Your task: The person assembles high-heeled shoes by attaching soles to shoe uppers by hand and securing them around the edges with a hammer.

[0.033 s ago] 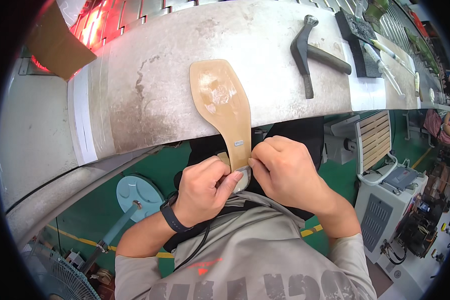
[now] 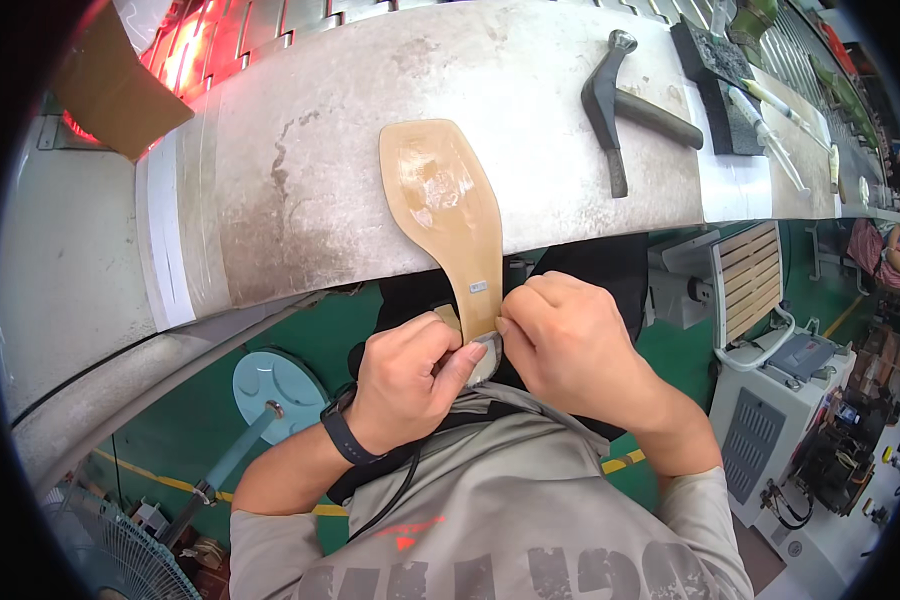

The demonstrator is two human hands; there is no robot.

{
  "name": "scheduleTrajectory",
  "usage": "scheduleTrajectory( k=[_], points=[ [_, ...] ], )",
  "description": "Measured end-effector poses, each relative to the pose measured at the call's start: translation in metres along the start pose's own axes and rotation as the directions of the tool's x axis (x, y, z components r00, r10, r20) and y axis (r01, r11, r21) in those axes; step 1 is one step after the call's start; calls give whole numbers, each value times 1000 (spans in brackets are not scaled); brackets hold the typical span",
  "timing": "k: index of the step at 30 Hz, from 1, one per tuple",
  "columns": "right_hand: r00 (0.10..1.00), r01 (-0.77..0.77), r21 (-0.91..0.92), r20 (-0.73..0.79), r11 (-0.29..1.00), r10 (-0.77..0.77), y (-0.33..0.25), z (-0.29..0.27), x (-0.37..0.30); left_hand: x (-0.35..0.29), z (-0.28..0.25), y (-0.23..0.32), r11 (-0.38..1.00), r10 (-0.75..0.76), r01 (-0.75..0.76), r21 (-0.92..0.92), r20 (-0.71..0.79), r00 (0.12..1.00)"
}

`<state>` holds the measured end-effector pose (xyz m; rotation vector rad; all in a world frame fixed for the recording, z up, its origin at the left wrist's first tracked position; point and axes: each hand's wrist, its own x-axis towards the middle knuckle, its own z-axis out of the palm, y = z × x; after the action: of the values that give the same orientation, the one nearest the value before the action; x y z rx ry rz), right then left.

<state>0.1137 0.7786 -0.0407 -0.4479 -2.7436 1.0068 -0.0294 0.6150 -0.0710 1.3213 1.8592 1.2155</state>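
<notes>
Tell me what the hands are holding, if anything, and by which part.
The left hand and right hand pinch a tan, sole-shaped piece at either side of its narrow near end.

grey short-sleeved shirt [image 2: 540,485] | dark faded print [image 2: 550,575] | small red mark [image 2: 406,544] | dark left-wrist band [image 2: 344,433], possibly a watch

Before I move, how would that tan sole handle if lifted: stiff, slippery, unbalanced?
Likely fairly stiff: the tan sole reaches from the left hand and right hand over the bench with no visible sag. Shiny patches suggest a smooth, perhaps slippery face. Its broad end lies away from the fingers, so it may tip.
</notes>
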Motion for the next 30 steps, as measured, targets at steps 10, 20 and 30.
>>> scheduleTrajectory(
  k=[10, 20, 30],
  points=[
    [999, 46, 540, -21, 840, -41, -10, -34, 6, -9, -12, -14, 785, -388, 404, -470, 135, 912],
    [821, -86, 528, -443, 845, 360, 36, -61, 41, -11, -21, -6, 636, -368, 399, -661, 195, 909],
    [853, -300, 655, -142, 694, 503, 5, -19, 0, -11, -25, 1, 574, -344, 395, -717, 227, 911]
  ],
)
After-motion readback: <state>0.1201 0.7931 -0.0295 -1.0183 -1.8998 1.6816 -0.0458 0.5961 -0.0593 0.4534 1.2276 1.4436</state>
